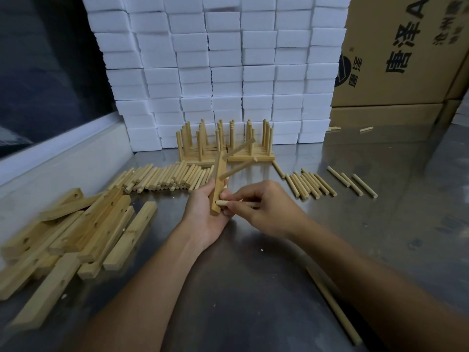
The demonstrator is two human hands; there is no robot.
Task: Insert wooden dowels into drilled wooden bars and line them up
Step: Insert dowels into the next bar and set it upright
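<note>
- Head view, hands: my left hand (205, 212) grips one drilled bar (218, 184) upright at the centre of the steel table (253, 275), fingers curled round its lower half.
- My right hand (264, 207) pinches a dowel (223, 203) between thumb and fingertips, with its tip at the lowest hole of the held bar. I cannot tell whether the tip has entered the hole.
- Held bar, status: two inserted dowels (237, 168) already project to the right from its upper holes. I judge this one to be the third, and possibly the last, for this bar.
- Work done: finished bars (223, 151) stand at the far centre in close rows, pegs pointing up, just in front of the white foam blocks (228, 72).
- Work left: a pile of undrilled-side-up and drilled bars (83, 224) lies at the near left, its holes empty. A dense dowel stock (162, 179) lies left of centre, and a smaller row of loose dowels (312, 184) lies to the right. I judge the task well short of complete.
- Appearance: bars are pale, square-edged softwood with round holes on the broad face; dowels are plain, straight and uniform in colour.
- Surroundings: cardboard cartons (396, 59) stand at the far right.
</note>
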